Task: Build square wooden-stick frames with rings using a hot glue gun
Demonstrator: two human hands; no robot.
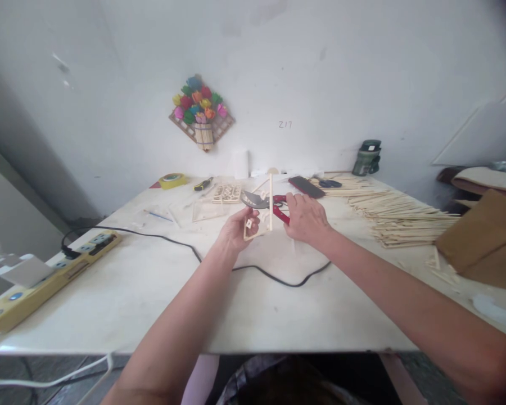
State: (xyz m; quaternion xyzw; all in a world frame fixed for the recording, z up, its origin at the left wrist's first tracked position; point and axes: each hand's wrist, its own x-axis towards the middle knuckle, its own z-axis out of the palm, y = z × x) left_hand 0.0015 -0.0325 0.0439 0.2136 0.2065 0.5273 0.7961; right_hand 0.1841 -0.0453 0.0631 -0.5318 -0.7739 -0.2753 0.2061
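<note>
Above the middle of the table, my left hand (pixel 237 229) grips a small frame of pale wooden sticks (pixel 271 211) by its left side, fingers closed round it. My right hand (pixel 307 218) is wrapped round the red handles of a pair of pruning shears (pixel 257 201). Their curved metal blades are parted and point left, reaching past the frame's upright stick to just above my left fingertips. Whether the blades touch a stick, I cannot tell. Small pale pieces show inside the frame near my left fingers.
A pile of thin sticks (pixel 396 216) lies at right, beside cardboard (pixel 484 242). Behind are a brush (pixel 307 187), yellow tape (pixel 172 180), a cutter knife (pixel 203 184) and a latticed wooden panel (pixel 227 193). A black cable (pixel 278 277) crosses the table from a power strip (pixel 67 270).
</note>
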